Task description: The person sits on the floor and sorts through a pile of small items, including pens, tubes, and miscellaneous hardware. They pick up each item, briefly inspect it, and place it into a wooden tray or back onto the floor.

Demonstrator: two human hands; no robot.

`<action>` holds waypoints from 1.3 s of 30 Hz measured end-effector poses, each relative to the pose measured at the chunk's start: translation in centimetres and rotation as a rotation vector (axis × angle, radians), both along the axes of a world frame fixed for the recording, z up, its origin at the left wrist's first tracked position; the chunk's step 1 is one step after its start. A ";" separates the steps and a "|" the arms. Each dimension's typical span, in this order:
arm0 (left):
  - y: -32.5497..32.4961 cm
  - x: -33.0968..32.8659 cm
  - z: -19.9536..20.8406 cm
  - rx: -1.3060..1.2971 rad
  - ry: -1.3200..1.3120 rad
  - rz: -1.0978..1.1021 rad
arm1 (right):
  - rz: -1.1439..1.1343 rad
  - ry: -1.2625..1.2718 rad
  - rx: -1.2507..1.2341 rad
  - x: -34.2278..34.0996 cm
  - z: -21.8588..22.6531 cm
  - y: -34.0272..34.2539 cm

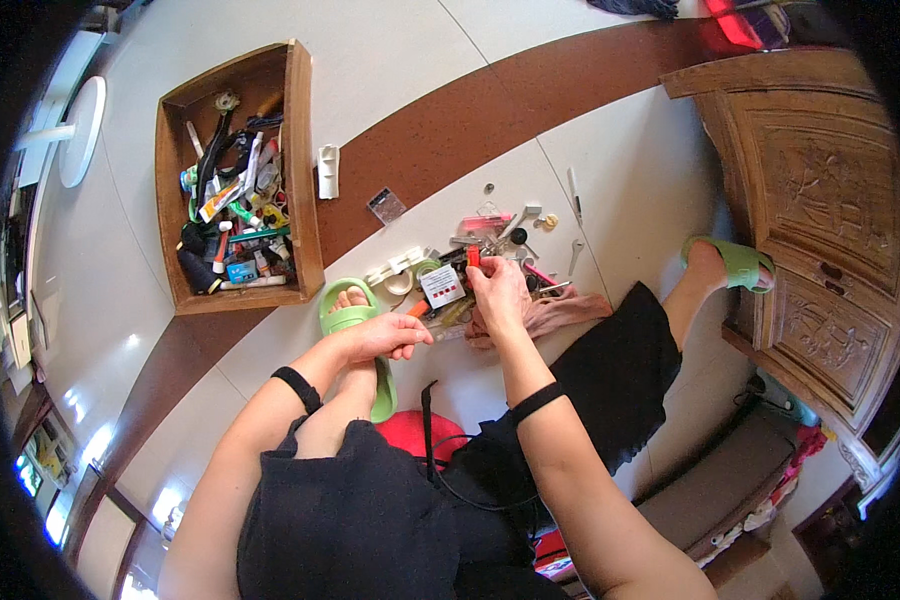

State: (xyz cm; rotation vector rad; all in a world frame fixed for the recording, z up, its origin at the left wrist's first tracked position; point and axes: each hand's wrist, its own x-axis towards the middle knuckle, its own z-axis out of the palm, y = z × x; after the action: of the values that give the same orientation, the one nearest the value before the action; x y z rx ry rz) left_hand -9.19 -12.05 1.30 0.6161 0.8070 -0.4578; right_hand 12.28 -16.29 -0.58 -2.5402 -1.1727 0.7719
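My right hand is closed, with thumb and fingers pinching a small red object above a pile of odds and ends on the floor. My left hand rests near my knee, its fingers curled in and nothing visible in them. Between the hands lie a white card with red marks and an orange piece. A dusty-pink cloth spreads under and beside my right wrist. Close by are a white plastic bracket, a pink item and several small metal parts.
A wooden drawer full of tubes, tools and cords stands at the left. Near it lie a white plastic piece and a clear packet. My feet in green slippers flank the pile. A carved wooden cabinet stands at the right.
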 end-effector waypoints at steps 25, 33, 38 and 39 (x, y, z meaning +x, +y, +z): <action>0.1 -0.7 -1.0 -0.063 -0.030 0.148 | -0.591 -0.250 -0.219 14.8 -2.3 -3.2; 0.1 -0.6 -0.9 -0.054 -0.027 0.138 | -0.235 -0.311 -0.191 13.3 -1.2 -0.3; 0.3 -0.4 -0.5 -0.052 -0.004 0.115 | -0.090 -0.270 -0.221 13.0 -1.4 0.0; 0.3 -0.3 -0.4 -0.041 0.012 0.100 | -0.072 -0.244 -0.199 13.2 -1.4 -0.1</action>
State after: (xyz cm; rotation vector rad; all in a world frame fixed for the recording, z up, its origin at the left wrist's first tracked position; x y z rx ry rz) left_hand -9.49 -11.78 0.87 0.5329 0.8346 -0.3857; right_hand 25.45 -16.36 -1.96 -2.8915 -1.1142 0.6009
